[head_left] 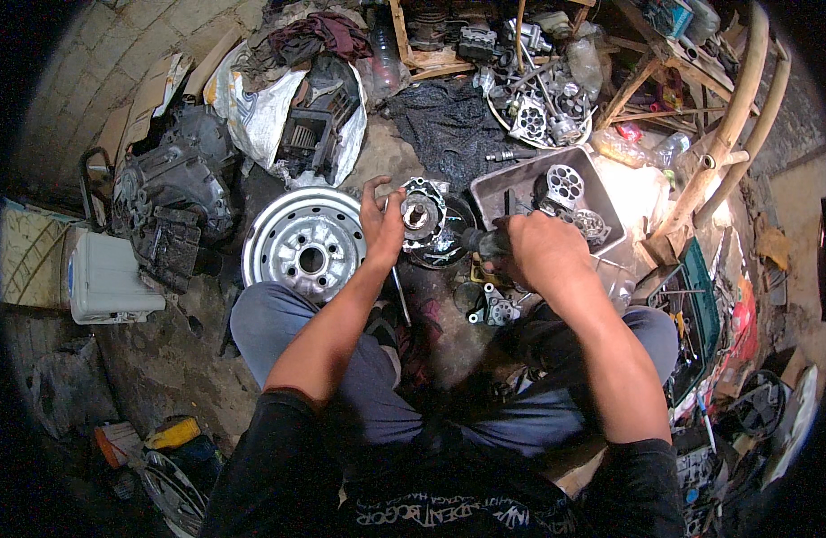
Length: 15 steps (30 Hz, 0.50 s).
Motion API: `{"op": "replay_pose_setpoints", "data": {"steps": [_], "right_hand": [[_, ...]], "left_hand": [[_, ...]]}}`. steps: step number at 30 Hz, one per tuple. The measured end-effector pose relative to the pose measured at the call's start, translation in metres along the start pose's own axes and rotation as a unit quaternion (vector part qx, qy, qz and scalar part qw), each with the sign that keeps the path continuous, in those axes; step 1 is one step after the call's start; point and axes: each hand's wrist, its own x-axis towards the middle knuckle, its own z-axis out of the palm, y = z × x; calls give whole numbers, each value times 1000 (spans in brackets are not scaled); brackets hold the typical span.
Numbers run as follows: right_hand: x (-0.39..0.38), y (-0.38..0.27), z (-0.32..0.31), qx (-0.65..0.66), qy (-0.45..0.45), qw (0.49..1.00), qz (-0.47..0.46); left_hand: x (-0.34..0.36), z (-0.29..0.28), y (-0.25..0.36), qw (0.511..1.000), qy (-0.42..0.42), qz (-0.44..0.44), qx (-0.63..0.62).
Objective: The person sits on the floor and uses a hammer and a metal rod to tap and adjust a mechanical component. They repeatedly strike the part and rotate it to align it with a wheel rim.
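Just right of the loosely curled left hand [383, 224], whose grip I cannot tell, the round, grey metal housing [427, 213] looks heavy, rigid and perhaps slick, best held by its rim, while the right hand [536, 249] clasps a dark, cylindrical tool [490, 241].

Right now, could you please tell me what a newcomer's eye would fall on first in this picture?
Most likely the large silvery wheel rim, lying just left of the left hand. Next, perhaps, the round metal part beside that hand, near the centre, and the dark tool gripped in the right hand. Just beyond the right hand, a grey bin holds loose metal pieces.
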Motion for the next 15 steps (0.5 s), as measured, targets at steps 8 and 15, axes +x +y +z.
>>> {"op": "replay_pose_setpoints", "data": {"steps": [8, 15], "right_hand": [[1, 0, 4, -23, 16, 1000, 3], [3, 6, 1, -7, 58, 997, 42]], "left_hand": [[-3, 0, 4, 1000, -10, 6, 13], [-6, 1, 5, 999, -45, 11, -15]]}}
